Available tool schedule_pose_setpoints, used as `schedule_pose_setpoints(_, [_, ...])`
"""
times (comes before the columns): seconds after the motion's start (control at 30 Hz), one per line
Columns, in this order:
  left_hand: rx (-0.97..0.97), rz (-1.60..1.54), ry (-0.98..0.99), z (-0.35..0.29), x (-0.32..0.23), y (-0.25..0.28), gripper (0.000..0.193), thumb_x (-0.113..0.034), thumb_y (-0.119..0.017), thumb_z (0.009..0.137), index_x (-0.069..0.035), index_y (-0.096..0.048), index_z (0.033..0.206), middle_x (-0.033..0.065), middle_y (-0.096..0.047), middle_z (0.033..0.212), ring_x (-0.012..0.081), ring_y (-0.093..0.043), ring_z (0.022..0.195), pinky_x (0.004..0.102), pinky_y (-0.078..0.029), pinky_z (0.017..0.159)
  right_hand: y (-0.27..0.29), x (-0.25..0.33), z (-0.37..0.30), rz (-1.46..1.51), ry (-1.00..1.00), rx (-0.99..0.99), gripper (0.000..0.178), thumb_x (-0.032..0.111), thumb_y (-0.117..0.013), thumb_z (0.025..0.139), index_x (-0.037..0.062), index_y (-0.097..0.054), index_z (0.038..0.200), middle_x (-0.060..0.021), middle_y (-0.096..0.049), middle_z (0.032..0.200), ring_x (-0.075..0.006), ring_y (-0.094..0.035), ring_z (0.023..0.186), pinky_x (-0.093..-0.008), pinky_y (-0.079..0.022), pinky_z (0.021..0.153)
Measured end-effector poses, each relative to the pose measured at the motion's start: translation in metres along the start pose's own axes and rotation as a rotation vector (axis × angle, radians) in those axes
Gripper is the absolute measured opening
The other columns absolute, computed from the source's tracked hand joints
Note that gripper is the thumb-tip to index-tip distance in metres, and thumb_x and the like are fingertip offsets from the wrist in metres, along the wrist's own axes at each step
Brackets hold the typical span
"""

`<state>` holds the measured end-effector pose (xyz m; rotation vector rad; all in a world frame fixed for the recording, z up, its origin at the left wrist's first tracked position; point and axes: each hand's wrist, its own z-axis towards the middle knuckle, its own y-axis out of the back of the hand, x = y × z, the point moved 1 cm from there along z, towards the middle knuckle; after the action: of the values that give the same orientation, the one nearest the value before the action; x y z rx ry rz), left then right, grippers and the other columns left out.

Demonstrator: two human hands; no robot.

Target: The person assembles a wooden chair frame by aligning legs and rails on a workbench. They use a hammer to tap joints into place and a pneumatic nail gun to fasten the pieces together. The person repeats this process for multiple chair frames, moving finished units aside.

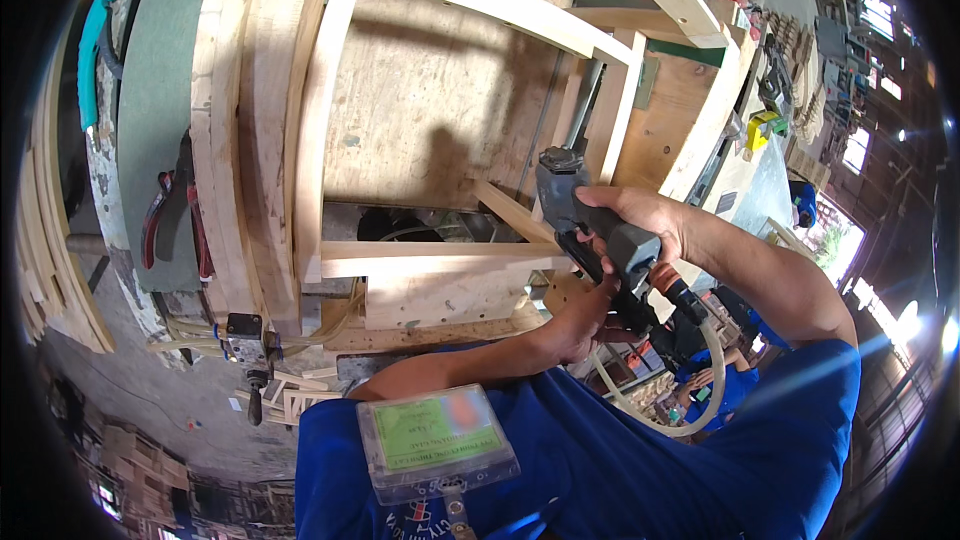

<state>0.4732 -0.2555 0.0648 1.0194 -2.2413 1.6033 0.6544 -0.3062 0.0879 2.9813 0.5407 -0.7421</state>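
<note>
My right hand [645, 215] is wrapped round the grip of a dark grey pneumatic nail gun [562, 185], with an air hose [714, 370] joined to it by an orange and black coupling. My left hand [588, 325] is closed on the lower part of the same tool, its fingers partly hidden. The nail gun's head lies over the right end of a pale wooden frame [440, 258], beside a slanting brace [515, 212]. Whether its nose touches the wood cannot be made out.
Long wooden boards [255, 120] lie along the left side. Pliers with red handles [158, 220] and a teal-handled tool [97, 50] rest beyond them. A clamp-like fitting with a handle [250, 340] is at the lower left. A yellow tape measure [765, 130] lies at right; another person [725, 385] is behind.
</note>
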Motion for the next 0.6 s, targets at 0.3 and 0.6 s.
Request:
schedule_pose_setpoints(0.3, [-0.046, 0.462, -0.110, 0.003, -0.012, 0.010, 0.045, -0.045, -0.048, 0.113, -0.010, -0.049, 0.142, 0.0091, -0.069, 0.114, 0.0237, -0.074, 0.103, 0.0504, -0.067, 0.084, 0.012, -0.050, -0.037, 0.148, 0.395, -0.098, 0.055, 0.054, -0.056, 0.107, -0.0004, -0.059, 0.104, -0.0098, -0.063, 0.075, -0.0244, -0.068, 0.061, -0.0377, -0.059, 0.053])
schedule_pose_setpoints(0.6, [-0.480, 1.577, -0.665, 0.034, -0.173, -0.059, 0.055, -0.039, -0.052, 0.107, -0.004, -0.045, 0.149, 0.0334, -0.072, 0.114, 0.0500, -0.069, 0.112, 0.0563, -0.055, 0.092, 0.047, -0.007, -0.030, 0.575, 1.264, -0.029, 0.051, 0.056, -0.050, 0.110, 0.0061, -0.054, 0.122, -0.0094, -0.066, 0.075, -0.0275, -0.069, 0.067, -0.0400, -0.057, 0.067])
